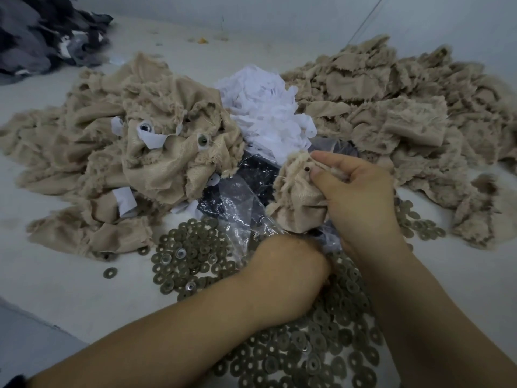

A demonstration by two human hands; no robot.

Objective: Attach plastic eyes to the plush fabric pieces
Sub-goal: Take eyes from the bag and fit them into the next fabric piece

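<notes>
No writing, label, brand, number or sign can be read anywhere in this view. The white slips (265,107) heaped between the tan plush fabric pieces (179,152) show no legible print, and the washers (190,256) bear no visible marks.

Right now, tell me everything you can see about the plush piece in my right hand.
The beige plush piece is a small bunched scrap of fabric, woven backing facing out, fuzzy pile showing along its frayed edges. A small dark hole or eye post shows near its top. The right hand grips it from the right, thumb and forefinger pinching the upper edge. It is held above the clear plastic bag, beside the pile of washers. The left hand's fingers are hidden beneath it.
</notes>
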